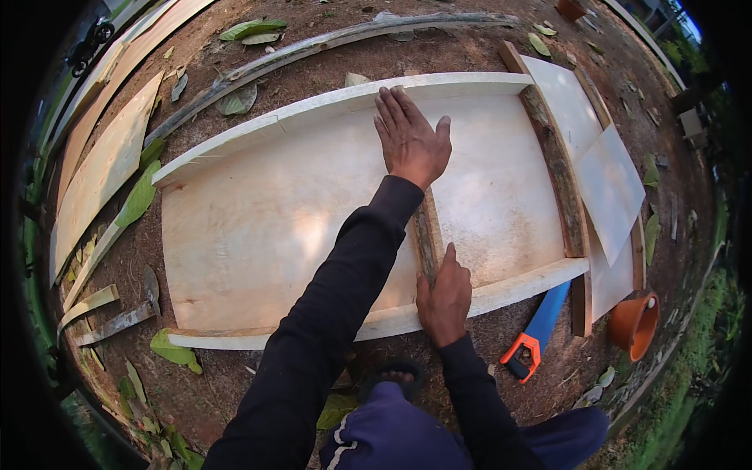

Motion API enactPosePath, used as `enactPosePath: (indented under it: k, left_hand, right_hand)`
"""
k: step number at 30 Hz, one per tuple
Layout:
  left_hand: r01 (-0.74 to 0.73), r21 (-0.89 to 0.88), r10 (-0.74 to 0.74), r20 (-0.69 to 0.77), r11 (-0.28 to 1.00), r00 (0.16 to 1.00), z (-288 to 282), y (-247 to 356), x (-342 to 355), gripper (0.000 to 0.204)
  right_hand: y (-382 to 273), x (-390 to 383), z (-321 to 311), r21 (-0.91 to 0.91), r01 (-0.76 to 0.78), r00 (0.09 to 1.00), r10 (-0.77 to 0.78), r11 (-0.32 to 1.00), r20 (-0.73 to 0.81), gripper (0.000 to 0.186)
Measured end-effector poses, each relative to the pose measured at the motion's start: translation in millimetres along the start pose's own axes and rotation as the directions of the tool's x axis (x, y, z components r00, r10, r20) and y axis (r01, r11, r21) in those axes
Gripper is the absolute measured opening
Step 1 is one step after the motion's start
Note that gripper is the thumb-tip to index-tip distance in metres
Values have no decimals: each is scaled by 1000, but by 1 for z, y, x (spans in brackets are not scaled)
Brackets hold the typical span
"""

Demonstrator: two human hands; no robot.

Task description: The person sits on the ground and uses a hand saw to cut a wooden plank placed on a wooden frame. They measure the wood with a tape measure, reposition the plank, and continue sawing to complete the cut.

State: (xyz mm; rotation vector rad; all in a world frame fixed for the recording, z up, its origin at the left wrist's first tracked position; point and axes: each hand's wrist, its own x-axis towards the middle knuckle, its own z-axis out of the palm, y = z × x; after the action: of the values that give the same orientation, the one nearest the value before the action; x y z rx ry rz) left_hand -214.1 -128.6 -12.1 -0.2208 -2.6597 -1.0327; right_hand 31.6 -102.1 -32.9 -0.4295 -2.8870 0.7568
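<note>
Crosspiece (425, 243), a narrow barked strip, sits across the inside of the shallow tray-like wooden frame (258, 235), right of its middle, spanning toward both long rails. Left hand (411, 139) is over its far end, back up: four fingers straight and nearly together, tips at the far rail (274, 129), thumb stuck out to the right. Right hand (446, 301) is at its near end by the near rail (509, 292): index straight, the other fingers bent, thumb apart on the left; can't tell if it's pinching the strip. Frame has a pale panel for a floor, a barked end bar (554, 160) closing the right end, left end open. Beyond that bar, a second wooden frame (581, 304) with pale sheets (611, 192) on it, one skewed. Saw (539, 333), blue blade, orange and black handle, on the dirt just off the near right corner. Orange-brown pot (634, 327) right of it, mouth facing right; contents unclear. Second pot (570, 9) far right, partly cut off. Loose boards (110, 176) and big leaves (139, 196) on the left.
</note>
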Motion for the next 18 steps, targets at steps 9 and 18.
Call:
enactPosePath:
  k: [9,18]
  left_hand:
    - [127,-267,-88,153,955,984,48,-50,-10,81]
    - [302,-211,-219,340,930,915,5,-61,1,97]
  right_hand:
    - [-2,-1,9,-44,-25,1000,24,999,-15,75]
    - [-4,2,13,59,89,994,-85,994,-64,72]
